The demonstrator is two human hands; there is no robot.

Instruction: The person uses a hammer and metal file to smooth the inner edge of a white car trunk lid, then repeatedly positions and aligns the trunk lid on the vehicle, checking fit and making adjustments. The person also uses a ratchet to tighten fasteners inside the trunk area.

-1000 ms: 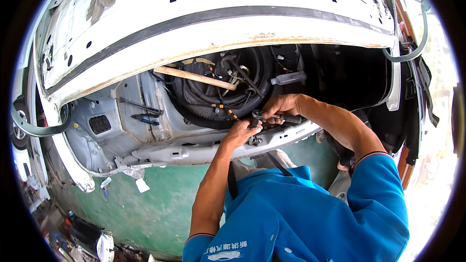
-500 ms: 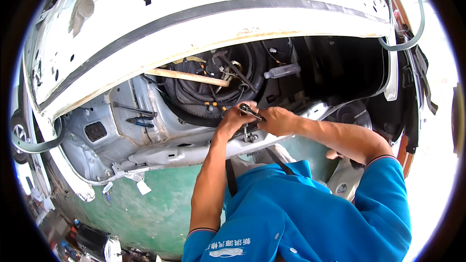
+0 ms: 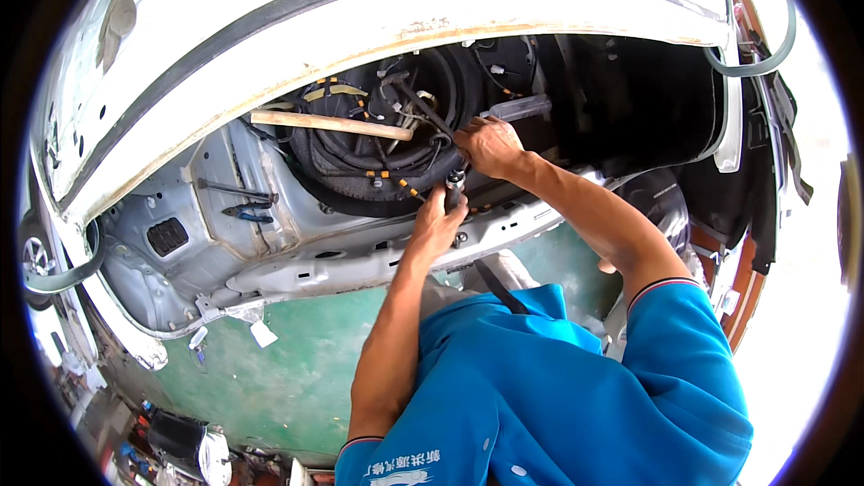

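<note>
Ratchet part-hidden by left fingers

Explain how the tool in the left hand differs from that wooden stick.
The tool has a shiny metal head; the wooden stick is pale and dull. The left hand grips the tool, but no hand holds the wooden stick. The wooden stick looks longer than the tool's visible part. Both are at the open boot.

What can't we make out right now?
Head view:
- Lower end of the shiny-headed black hand tool: covered by the left grip.
- Whether the right grip touches the dark straight metal bar: its own fingers hide that spot.
- Top end of the grey fabric glove: cut off by the upper edge.
- Contents of the clear plastic bottle: too small.
</note>
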